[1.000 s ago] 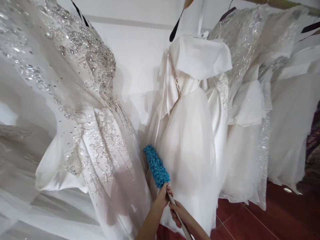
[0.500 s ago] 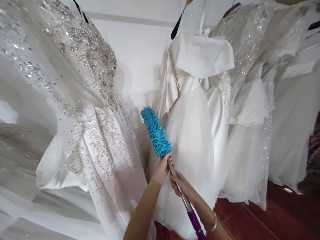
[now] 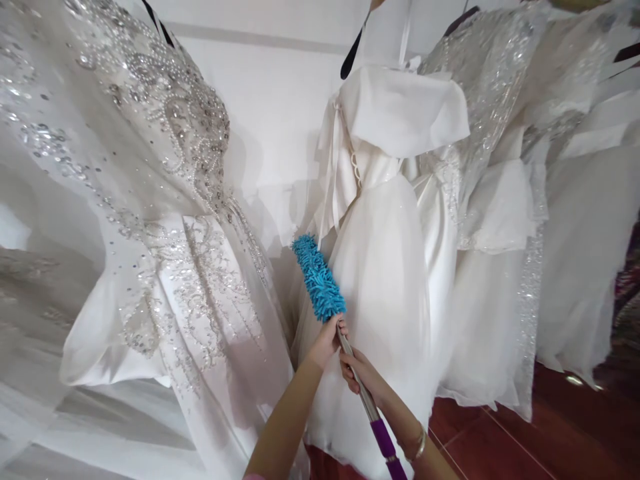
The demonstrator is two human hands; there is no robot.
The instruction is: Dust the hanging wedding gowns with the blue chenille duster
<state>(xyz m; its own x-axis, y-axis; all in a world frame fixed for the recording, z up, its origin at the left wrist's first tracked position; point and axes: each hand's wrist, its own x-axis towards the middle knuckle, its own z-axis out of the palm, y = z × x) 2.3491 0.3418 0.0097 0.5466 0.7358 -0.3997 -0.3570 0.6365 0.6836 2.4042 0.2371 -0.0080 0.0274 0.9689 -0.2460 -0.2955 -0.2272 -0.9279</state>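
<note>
My left hand (image 3: 327,340) grips the metal pole of a duster just under its blue fluffy head (image 3: 318,278). A little lower on the same pole (image 3: 361,390) sits my right hand (image 3: 361,375), above the purple grip (image 3: 384,443). The blue head points up and left, into the gap between a beaded white gown (image 3: 165,200) on the left and a plain white tulle gown (image 3: 390,267) in the middle. It lies against the left side of the tulle skirt.
More white and sequinned gowns (image 3: 505,200) hang on hangers to the right, along a rail. A white wall (image 3: 270,113) stands behind the gap. Dark red floor tiles (image 3: 500,447) show at the lower right.
Both hands lifted the duster from low on the skirt up to the waist height of the gowns, then dropped it slightly. The purple grip came into view.
</note>
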